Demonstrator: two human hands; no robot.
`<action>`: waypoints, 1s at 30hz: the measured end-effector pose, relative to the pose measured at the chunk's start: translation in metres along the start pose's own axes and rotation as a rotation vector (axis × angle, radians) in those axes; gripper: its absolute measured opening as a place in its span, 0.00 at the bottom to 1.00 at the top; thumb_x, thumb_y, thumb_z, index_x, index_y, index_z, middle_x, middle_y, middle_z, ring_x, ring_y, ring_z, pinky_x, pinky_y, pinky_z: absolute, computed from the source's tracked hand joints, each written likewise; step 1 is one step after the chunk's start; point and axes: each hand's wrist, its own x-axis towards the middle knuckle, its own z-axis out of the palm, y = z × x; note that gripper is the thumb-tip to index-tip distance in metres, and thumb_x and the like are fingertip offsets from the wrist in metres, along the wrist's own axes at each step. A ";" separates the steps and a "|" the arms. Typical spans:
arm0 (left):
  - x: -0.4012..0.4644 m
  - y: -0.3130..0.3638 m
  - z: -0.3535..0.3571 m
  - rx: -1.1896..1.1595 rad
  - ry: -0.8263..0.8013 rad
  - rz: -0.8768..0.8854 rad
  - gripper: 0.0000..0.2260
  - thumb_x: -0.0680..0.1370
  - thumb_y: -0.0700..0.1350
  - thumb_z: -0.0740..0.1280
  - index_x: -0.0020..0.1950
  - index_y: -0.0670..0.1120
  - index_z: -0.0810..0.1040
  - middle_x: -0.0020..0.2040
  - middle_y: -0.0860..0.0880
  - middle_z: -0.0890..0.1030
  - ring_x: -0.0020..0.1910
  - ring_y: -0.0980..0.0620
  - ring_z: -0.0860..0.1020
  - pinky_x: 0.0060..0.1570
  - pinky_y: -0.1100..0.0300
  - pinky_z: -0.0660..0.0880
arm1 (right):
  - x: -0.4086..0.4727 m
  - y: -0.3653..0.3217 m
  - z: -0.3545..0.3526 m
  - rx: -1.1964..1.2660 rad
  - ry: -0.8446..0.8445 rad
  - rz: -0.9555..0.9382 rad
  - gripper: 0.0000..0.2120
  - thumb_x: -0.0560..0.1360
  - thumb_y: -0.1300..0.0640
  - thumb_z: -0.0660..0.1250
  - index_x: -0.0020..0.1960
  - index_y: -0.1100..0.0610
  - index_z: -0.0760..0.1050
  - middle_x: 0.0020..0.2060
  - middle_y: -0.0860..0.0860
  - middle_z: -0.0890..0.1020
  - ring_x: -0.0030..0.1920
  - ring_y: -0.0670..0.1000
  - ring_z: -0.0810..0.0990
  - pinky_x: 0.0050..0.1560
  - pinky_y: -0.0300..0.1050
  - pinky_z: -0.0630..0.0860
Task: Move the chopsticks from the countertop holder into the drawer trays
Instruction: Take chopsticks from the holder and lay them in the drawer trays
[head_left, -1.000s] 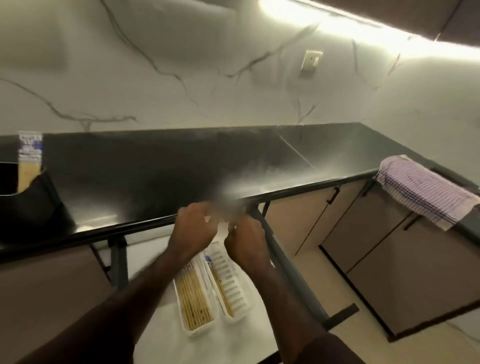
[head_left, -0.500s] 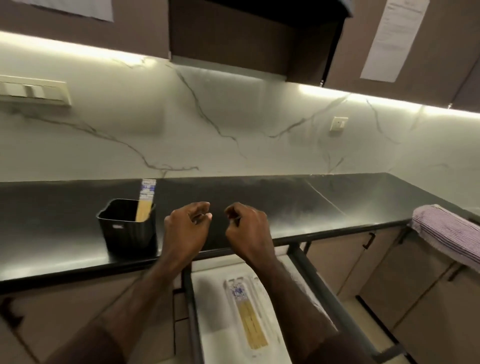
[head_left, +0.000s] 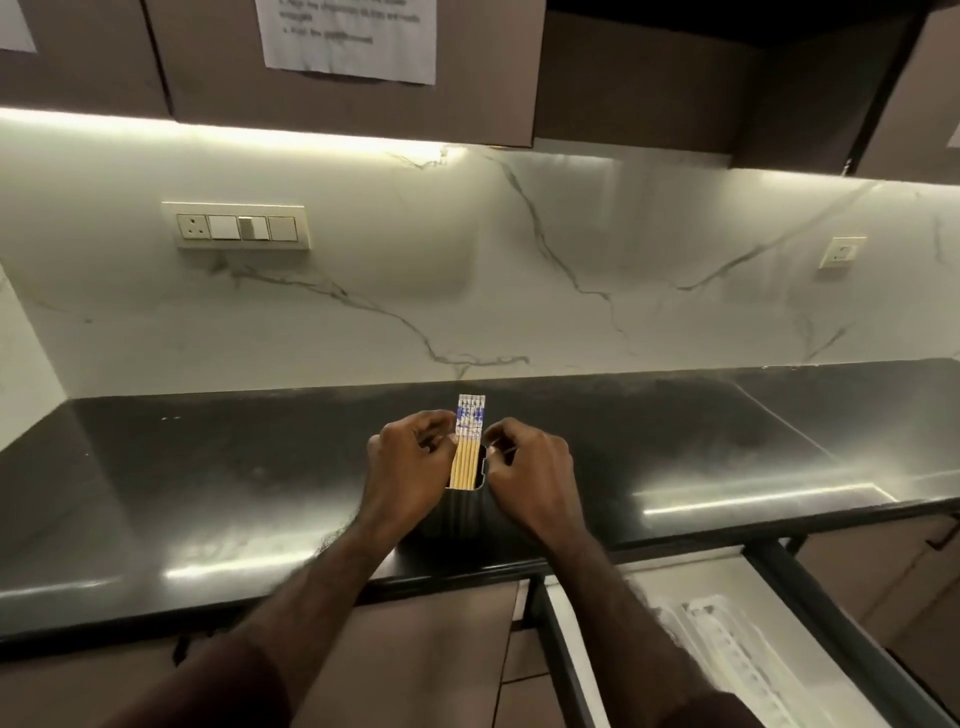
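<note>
Chopsticks (head_left: 468, 448) upright in holder (head_left: 464, 512) on countertop (head_left: 208, 483), betw. both hands; drawer (head_left: 727, 649) w/ tray (head_left: 737, 639) lower right.

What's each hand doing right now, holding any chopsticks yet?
Left hand: fingers curled beside the chopsticks in the black holder; grip cannot be told.
Right hand: fingers curled at the holder's rim; grip cannot be told.
</note>
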 end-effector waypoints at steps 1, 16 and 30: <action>0.006 -0.005 0.001 -0.002 -0.008 0.001 0.13 0.75 0.41 0.72 0.59 0.46 0.82 0.53 0.51 0.85 0.45 0.65 0.79 0.43 0.81 0.70 | 0.005 0.001 0.008 -0.002 -0.011 0.004 0.12 0.77 0.58 0.67 0.60 0.56 0.79 0.53 0.51 0.84 0.49 0.44 0.81 0.53 0.33 0.76; 0.131 -0.106 0.088 0.008 -0.146 -0.148 0.16 0.76 0.38 0.70 0.63 0.46 0.78 0.58 0.50 0.83 0.54 0.61 0.80 0.47 0.79 0.72 | 0.110 0.076 0.110 0.017 -0.160 0.238 0.16 0.78 0.56 0.66 0.65 0.55 0.75 0.51 0.49 0.84 0.44 0.41 0.81 0.43 0.31 0.76; 0.168 -0.160 0.130 -0.359 -0.315 -0.482 0.21 0.71 0.34 0.73 0.63 0.45 0.78 0.53 0.47 0.85 0.51 0.54 0.84 0.54 0.53 0.80 | 0.121 0.093 0.140 0.038 -0.151 0.307 0.19 0.78 0.57 0.65 0.69 0.50 0.72 0.54 0.45 0.83 0.51 0.41 0.81 0.56 0.40 0.79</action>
